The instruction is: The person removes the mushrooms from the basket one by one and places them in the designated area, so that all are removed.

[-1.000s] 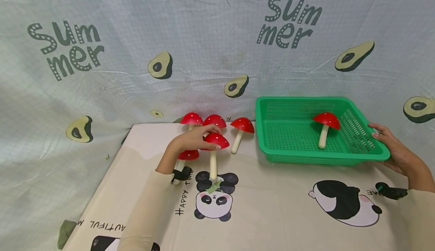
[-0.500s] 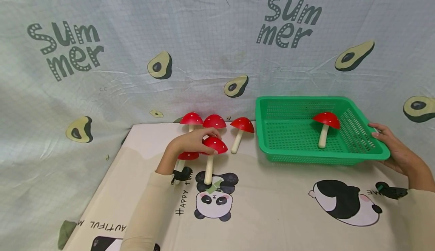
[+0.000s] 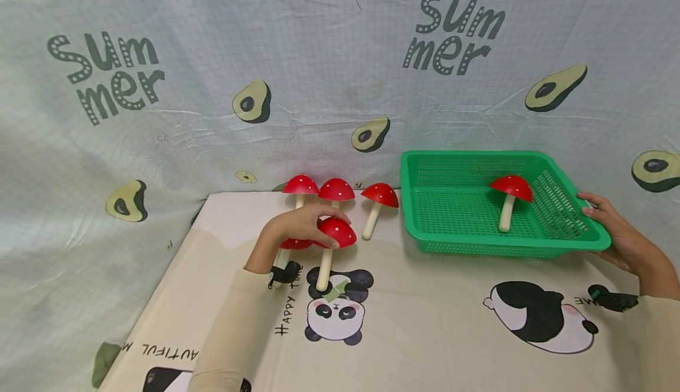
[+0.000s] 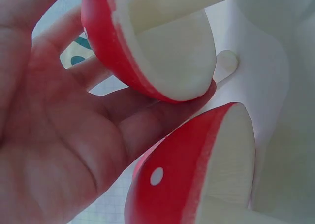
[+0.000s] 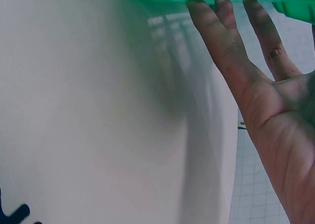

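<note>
My left hand (image 3: 305, 224) grips a toy mushroom (image 3: 340, 232) by its red, white-dotted cap; the pale stem slants down to the left over a printed panda. In the left wrist view, fingers curve round that cap (image 4: 101, 42), with a second mushroom (image 4: 172, 179) close by. Partly hidden under the hand in the head view lies another mushroom (image 3: 294, 244). At the far right, my right hand (image 3: 618, 235) holds the end of a green plastic basket (image 3: 510, 243). From below, the right wrist view shows its fingertips (image 5: 199, 7) touching the basket.
Inside the basket lies one mushroom (image 3: 510, 190). Along the table's back edge are three more: a left one (image 3: 300, 185), a middle one (image 3: 336, 189) and a right one (image 3: 379, 195) beside the basket. A printed curtain (image 3: 319, 73) hangs behind the table (image 3: 425, 321).
The mushroom in my left hand has come slightly nearer and lower, and its stem end has swung left. My right hand and the basket have stayed put.
</note>
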